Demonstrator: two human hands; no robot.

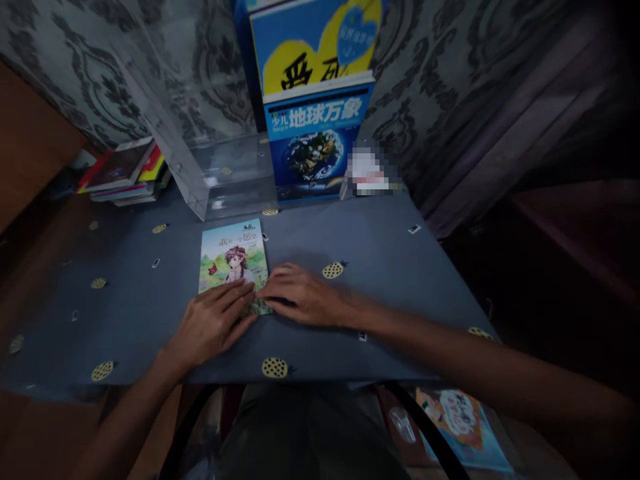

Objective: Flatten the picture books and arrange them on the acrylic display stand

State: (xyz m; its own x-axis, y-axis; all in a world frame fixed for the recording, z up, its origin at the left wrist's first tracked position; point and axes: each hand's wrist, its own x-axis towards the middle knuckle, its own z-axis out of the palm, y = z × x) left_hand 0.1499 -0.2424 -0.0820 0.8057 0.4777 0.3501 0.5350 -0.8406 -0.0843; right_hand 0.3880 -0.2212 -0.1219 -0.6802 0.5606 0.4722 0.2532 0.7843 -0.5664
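1) Small book (233,250): lies face up on the desk (400,267), near the middle of its front part, its title at the far end and its cover showing a drawn figure with a red butterfly over green foliage

2) Left hand (215,320): spread palm down, fingers nearly straight and close together, resting over the lower left of the cover without grasping it

3) Right hand (305,297): fingers half bent, tips at the lower right edge of the same book, just beside the left fingertips; whether they pinch the edge cannot be told

4) Rear of the desk: a globe-covered blue book (313,150) stands upright, with a taller yellow-and-blue book (320,47) behind it; a clear stand (173,160) shows to their left

5) Far left: a stack of books (127,173), spines and covers mixed in colour, beside the clear stand

6) Right of the upright pair: a white object (367,170), blurred beyond recognition

7) Lower right, below the desk edge: an orange-and-blue book (463,427)
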